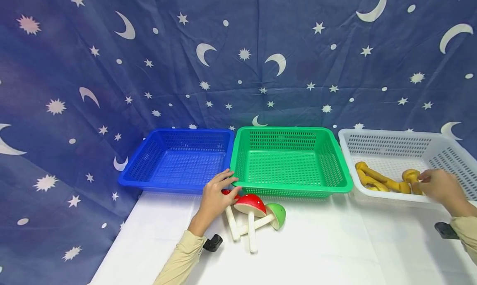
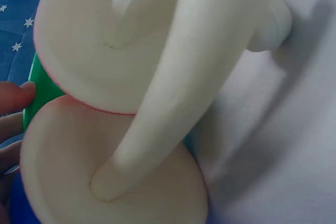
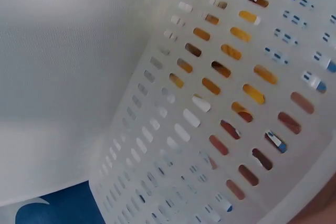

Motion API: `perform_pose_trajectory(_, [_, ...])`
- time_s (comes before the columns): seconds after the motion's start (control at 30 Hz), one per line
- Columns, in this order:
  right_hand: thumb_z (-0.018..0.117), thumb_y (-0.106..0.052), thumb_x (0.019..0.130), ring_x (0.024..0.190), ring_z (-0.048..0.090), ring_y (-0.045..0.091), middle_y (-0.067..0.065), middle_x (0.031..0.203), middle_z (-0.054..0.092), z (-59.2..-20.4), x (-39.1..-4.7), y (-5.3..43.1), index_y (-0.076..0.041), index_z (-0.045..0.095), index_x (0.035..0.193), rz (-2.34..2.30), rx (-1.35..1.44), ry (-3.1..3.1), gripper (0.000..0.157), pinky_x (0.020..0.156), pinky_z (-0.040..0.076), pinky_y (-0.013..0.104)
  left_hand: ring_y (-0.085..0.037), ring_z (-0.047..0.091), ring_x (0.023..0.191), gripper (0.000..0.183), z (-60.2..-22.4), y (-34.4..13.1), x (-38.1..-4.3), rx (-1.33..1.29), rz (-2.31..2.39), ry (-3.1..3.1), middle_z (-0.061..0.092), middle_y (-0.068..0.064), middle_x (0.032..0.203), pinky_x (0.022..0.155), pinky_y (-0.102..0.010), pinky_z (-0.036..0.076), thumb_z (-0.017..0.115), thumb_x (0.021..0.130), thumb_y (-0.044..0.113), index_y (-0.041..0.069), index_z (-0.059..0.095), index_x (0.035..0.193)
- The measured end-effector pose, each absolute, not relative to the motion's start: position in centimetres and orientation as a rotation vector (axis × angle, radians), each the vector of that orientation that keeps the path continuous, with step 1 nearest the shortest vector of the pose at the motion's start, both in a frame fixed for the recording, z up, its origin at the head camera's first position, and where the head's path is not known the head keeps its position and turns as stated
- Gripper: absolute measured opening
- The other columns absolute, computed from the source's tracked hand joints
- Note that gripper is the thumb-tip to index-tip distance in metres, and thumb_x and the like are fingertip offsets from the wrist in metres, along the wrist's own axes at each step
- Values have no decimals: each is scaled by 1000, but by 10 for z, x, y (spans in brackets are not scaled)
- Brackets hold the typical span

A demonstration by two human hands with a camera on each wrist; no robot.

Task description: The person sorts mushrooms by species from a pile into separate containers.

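Note:
My left hand [image 1: 218, 194] reaches over a red-capped toy mushroom [image 1: 232, 223] at the green basket's front rim, fingers extended. In the left wrist view its fingers [image 2: 16, 98] show beyond two pale cap undersides; whether they touch the cap is unclear. Beside it lie another red mushroom [image 1: 251, 223] and a green-capped mushroom [image 1: 277, 216], stems crossing. Inside the white basket [image 1: 395, 197], my right hand [image 1: 445, 190] has its fingertips at a yellow mushroom [image 1: 411, 176]. Whether they pinch it is not visible. More yellow mushrooms [image 1: 384, 179] lie to its left.
A blue basket [image 1: 160, 187] stands at the left and a green basket [image 1: 294, 188] in the middle, close side by side. Behind the baskets hangs a dark blue cloth [image 1: 298, 90] with moons and stars. A white cloth [image 1: 316, 252] covers the table.

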State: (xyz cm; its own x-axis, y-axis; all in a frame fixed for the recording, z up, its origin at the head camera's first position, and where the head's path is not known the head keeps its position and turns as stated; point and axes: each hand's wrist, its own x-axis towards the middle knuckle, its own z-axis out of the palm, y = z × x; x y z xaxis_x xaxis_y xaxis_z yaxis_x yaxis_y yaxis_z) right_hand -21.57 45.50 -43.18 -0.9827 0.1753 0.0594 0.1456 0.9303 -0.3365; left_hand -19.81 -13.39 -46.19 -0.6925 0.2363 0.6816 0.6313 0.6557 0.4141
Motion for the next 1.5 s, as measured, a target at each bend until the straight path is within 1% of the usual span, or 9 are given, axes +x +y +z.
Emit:
perform_pose_trajectory(0.37, [66,-8,80,69,58,43,27,76,63,-424,-204,422,14,63,87,503,-2,-2941,24,57,42,49,-31,56,117,25,-455,-133,-196,-665,-938,-2368,66,-16,113,93,-49,47,82,73,13,4,75,95])
perform_pose_trajectory(0.77, [67,-17,88,83,61,50,33,103,61,-420,-192,343,11,61,109,687,376,-2707,35,63,50,57,-32,54,119,23,-448,-128,-194,-631,-950,-2465,64,-16,117,94,-46,47,78,78,14,4,74,98])
perform_pose_trajectory(0.9, [65,-20,90,53,56,28,28,93,62,-423,-191,317,10,57,117,688,463,-2681,41,46,47,38,-33,53,119,21,-448,-128,-191,-620,-1007,-2453,62,-17,119,96,-46,45,76,79,9,3,73,99])
perform_pose_trajectory(0.93, [65,-21,90,54,56,27,27,95,62,-425,-191,312,10,56,119,679,469,-2680,43,47,48,38,-33,53,119,21,-448,-129,-190,-623,-1026,-2443,62,-17,119,96,-46,45,76,78,7,2,73,99])
perform_pose_trajectory(1.0, [65,-23,91,63,58,32,28,101,60,-428,-190,304,11,54,122,667,461,-2690,47,54,49,43,-33,54,119,21,-447,-130,-188,-627,-1057,-2419,62,-18,119,97,-47,44,75,78,4,2,72,98])
perform_pose_trajectory(1.07, [63,-26,92,89,58,45,31,110,56,-431,-190,299,12,51,125,675,449,-2704,52,71,49,57,-33,55,117,21,-446,-131,-184,-636,-1073,-2394,63,-18,117,97,-47,44,75,77,3,1,72,98])
perform_pose_trajectory(1.17, [57,-29,95,121,35,57,38,134,38,-438,-190,293,16,46,129,690,450,-2719,57,88,34,71,-33,57,114,21,-444,-133,-177,-651,-1072,-2355,64,-18,115,96,-47,45,76,75,2,2,72,96])
perform_pose_trajectory(1.33, [46,-30,100,134,24,49,36,140,33,-449,-191,287,16,40,134,613,470,-2702,57,96,28,68,-32,59,111,23,-443,-134,-161,-649,-1061,-2313,65,-16,113,93,-45,48,79,74,5,4,72,96])
perform_pose_trajectory(1.5, [44,-29,101,134,27,46,34,141,35,-455,-193,283,13,41,135,525,494,-2656,55,99,31,63,-26,61,109,24,-442,-136,-142,-587,-1111,-2279,65,-9,114,86,-39,52,79,74,4,9,73,97])
